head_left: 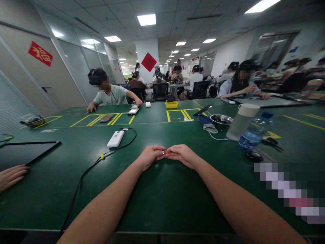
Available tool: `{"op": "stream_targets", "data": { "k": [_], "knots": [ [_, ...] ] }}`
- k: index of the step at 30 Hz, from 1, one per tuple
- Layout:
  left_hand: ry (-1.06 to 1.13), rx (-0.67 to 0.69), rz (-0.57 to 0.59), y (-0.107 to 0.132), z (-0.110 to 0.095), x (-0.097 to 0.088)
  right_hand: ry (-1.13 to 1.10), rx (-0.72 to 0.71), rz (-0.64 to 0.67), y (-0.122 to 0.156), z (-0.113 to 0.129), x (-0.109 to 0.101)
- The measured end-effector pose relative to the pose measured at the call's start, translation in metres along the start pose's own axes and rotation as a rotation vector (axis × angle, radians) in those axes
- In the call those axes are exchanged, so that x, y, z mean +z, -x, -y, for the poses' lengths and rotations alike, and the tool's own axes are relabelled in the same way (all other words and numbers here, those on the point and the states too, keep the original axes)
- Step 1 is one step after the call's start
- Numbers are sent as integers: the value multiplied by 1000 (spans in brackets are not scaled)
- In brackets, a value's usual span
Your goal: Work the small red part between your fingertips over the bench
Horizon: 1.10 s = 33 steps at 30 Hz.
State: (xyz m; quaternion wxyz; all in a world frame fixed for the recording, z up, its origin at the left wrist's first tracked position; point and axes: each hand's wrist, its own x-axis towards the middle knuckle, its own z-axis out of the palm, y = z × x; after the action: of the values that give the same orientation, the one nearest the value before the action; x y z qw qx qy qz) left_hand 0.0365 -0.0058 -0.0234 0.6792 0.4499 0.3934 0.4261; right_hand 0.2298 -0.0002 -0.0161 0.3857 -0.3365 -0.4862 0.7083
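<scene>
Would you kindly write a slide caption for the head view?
Left hand holding a small silvery piece, right hand an orange one, close together over a green table.

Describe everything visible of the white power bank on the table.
The white power bank is a slim block with rounded corners and a smooth, plastic-looking shell. Its upper face carries dark figures that read as 15, with a small dark mark above. It lies flat on the green table, beyond and left of the left hand. A black cable curves around it; any connection is unclear. No hand touches it.
</scene>
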Motion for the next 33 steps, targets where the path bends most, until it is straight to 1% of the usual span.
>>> {"op": "stream_targets", "data": {
  "k": [6, 11, 19, 26, 33],
  "knots": [
    [-60, -7, 5, 1, -1, -3, 1, 2, 30, -1, -1, -1],
    [-100, -12, 8, 2, -4, -4, -14, -4, 31, 0, -1, -1],
    [-94, -9, 8, 3, -6, -4, -35, 1, 37, 0, -2, 0],
    [-79, -9, 21, 1, -4, -4, -18, 19, 8, -1, -3, -1],
    [-87, -4, 2, 1, -4, -2, 31, 5, -17, -1, -4, 0]
  ]
}}
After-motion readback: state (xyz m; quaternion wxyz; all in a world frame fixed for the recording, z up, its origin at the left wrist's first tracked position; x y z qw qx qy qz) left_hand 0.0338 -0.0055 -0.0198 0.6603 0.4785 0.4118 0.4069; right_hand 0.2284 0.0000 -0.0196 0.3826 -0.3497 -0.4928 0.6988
